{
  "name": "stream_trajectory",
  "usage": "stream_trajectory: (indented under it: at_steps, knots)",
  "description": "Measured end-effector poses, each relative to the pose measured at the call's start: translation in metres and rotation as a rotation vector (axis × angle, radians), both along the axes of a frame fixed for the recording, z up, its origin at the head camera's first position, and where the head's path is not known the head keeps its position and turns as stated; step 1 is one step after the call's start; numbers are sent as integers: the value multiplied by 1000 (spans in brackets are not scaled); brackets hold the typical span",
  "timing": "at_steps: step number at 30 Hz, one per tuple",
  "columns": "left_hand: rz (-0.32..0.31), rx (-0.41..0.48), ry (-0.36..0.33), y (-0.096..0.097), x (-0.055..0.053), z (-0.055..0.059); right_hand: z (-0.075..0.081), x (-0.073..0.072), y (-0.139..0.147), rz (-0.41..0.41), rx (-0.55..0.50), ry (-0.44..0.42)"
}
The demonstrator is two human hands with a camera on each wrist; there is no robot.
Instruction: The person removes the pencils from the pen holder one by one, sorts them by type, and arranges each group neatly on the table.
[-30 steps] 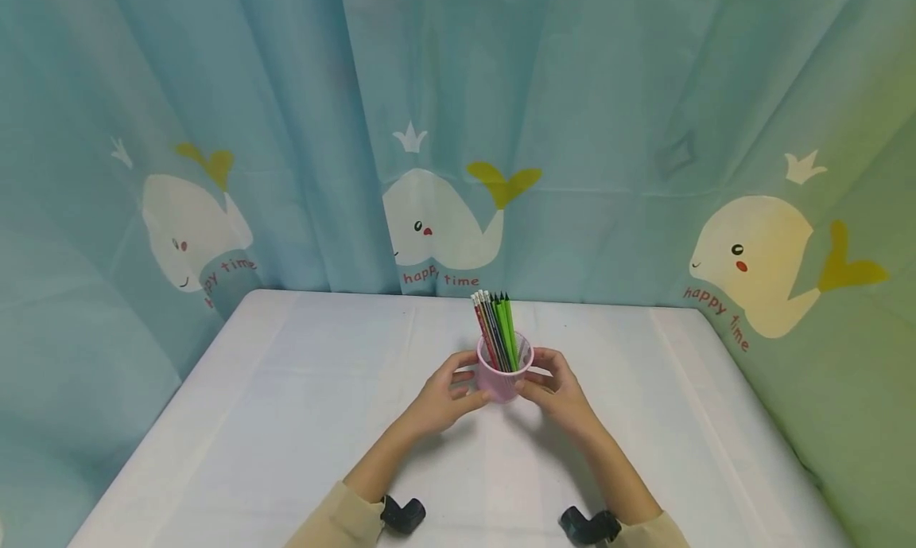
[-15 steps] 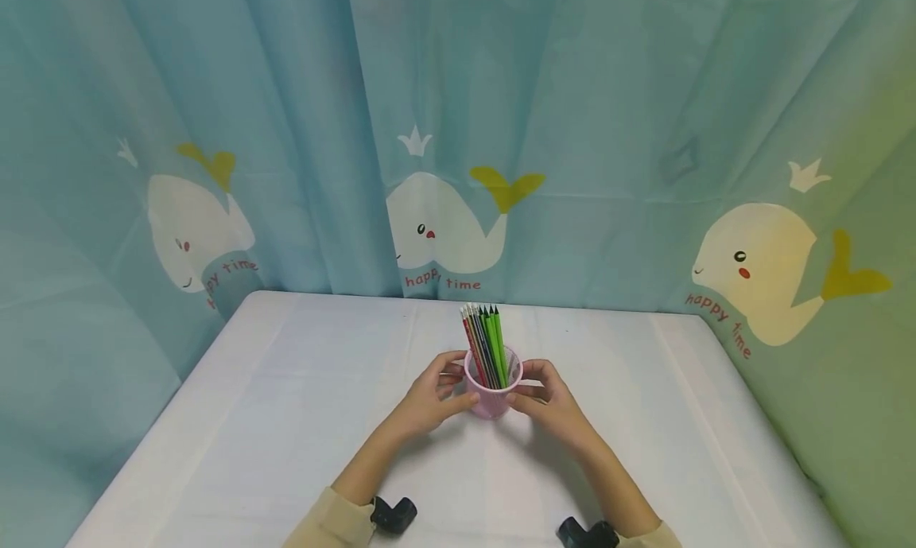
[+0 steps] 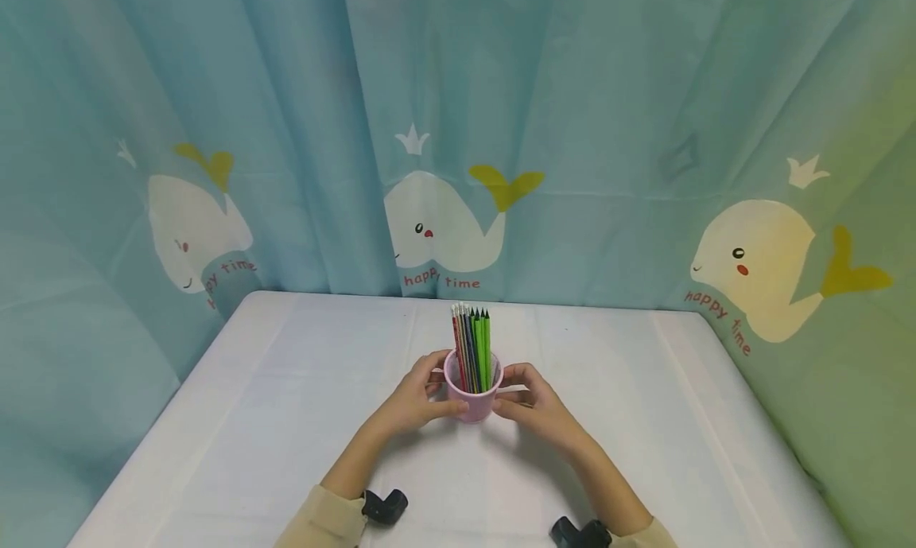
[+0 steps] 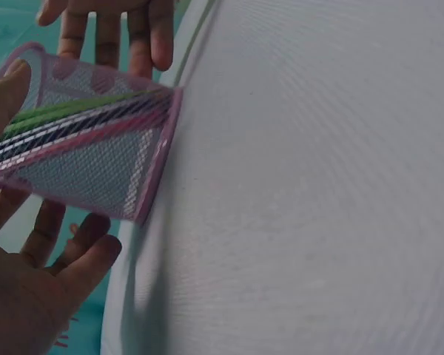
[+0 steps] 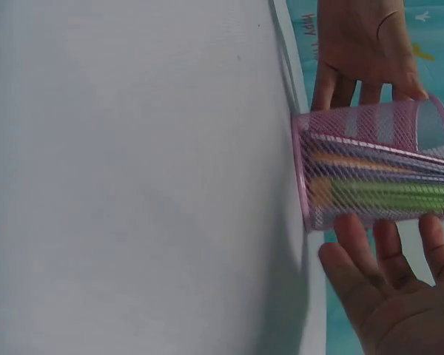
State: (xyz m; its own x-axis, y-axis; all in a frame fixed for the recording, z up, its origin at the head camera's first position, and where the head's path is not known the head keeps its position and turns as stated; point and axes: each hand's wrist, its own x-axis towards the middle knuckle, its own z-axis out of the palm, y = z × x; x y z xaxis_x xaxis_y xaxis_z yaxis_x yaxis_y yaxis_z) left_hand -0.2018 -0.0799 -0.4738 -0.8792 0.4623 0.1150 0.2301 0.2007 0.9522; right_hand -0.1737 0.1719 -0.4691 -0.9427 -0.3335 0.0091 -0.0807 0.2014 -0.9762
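A pink mesh pencil cup is held upright between my two hands. Several pencils stand in it: green ones with dark tips to the right, red, dark and striped ones with pale ends to the left. My left hand holds the cup's left side, thumb in front and fingers bent behind. On the other side, my right hand grips it the same way. The left wrist view shows the cup's mesh wall between both hands. Its base is close to the tabletop; I cannot tell whether they touch.
A white table spreads under the hands. Behind it hangs a blue-green curtain with whale prints, which also runs along both sides. Black wrist mounts sit at the beige cuffs.
Both hands have moved the pencil cup to the left and a little towards me. The pencils now stand straighter in the head view. The grip of both hands looks the same.
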Motion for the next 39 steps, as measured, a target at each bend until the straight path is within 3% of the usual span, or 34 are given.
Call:
stream_trajectory:
  at_steps: [2,6,11,16,22,30,39]
  knots:
    - [-3,33,-9,1,0,-1,2,-2,-1,-2,25,3]
    - [-11,84,-24,3,0,-5,7,-10,-5,-85,106,51]
    - [7,88,-28,4,0,-7,13,-26,-16,-174,170,157]
    - [25,77,-27,3,0,-7,16,-36,-28,-223,200,193]
    - [37,49,-45,5,2,-7,15,-34,-34,-306,170,237]
    - [37,79,-51,5,2,-6,18,-32,-33,-386,101,266]
    - [38,68,-48,6,5,-5,36,-22,-29,-388,48,271]
